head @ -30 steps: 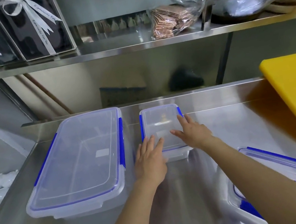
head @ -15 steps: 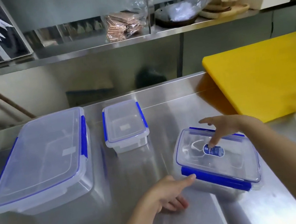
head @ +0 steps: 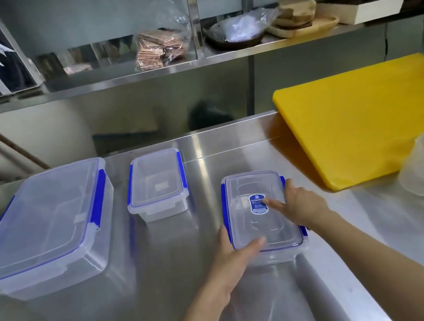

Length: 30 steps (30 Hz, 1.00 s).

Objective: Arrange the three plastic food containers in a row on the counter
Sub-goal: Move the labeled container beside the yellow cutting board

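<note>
Two bare hands, left hand [head: 233,257] and right hand [head: 299,203], held with spread fingers the clear blue-clipped rectangular plastic container [head: 261,224] on the steel counter [head: 149,295].

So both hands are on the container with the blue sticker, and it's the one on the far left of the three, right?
Not quite. Both hands, left hand and right hand, are on the stickered container, but the head view shows it at the far right of the three.

Three clear blue-clipped containers [head: 260,208] lidded, upright, side by side.
</note>
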### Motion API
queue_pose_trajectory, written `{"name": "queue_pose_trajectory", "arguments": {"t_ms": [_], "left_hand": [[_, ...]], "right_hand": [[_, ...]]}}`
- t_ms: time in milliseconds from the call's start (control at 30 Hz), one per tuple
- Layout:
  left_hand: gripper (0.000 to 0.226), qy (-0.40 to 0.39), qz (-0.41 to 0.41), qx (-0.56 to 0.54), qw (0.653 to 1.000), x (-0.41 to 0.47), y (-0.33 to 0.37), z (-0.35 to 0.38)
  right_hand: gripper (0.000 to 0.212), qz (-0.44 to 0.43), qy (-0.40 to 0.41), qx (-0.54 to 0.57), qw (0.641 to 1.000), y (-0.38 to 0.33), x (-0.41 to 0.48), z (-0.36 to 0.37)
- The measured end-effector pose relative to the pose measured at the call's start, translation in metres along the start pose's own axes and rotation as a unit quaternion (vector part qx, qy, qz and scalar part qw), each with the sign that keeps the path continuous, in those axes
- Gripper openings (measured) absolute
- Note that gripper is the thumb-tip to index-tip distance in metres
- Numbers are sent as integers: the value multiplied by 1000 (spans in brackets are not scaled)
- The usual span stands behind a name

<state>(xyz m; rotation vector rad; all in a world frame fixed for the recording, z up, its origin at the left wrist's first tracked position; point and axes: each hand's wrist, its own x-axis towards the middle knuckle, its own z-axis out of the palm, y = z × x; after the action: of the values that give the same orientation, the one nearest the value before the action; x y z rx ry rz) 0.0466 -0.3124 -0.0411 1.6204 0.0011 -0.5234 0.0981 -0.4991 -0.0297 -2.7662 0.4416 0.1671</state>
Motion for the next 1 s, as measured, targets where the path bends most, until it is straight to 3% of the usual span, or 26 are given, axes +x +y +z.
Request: {"name": "queue_pose_trajectory", "arguments": {"t_ms": [67,133,233,300,400,500,667,833,900,1000], "left_hand": [[95,-4,27,79,997,1,-7,3],[113,29,43,192,980,0,-11,7],[103,102,96,360,922,1,-16,10],[87,139,132,436,879,3,-18,14],[71,158,161,487,844,6,-19,19],[59,198,225,498,814,13,-27,19],[35,252,259,508,782,35,-22,11],[38,258,243,571,741,58,-3,2],[44,274,240,559,745,70,-1,-4],[63,223,197,534,792,79,6,-12]], "right_hand": [[92,-33,-30,56,997,3,0,-3],[110,-88,-122,101,983,11,2,-9],[129,-150,-274,-42,949,24,2,-19],[134,-164,-313,-107,929,28,0,-26],[139,-186,-289,-184,921,25,-1,-27],[135,-223,-250,-183,924,21,5,-24],[88,-271,-172,-47,946,13,21,-32],[66,-285,-76,-80,952,1,44,-19],[63,-278,-53,-107,953,-4,53,-15],[60,-263,-48,-118,956,-13,69,-10]]}}
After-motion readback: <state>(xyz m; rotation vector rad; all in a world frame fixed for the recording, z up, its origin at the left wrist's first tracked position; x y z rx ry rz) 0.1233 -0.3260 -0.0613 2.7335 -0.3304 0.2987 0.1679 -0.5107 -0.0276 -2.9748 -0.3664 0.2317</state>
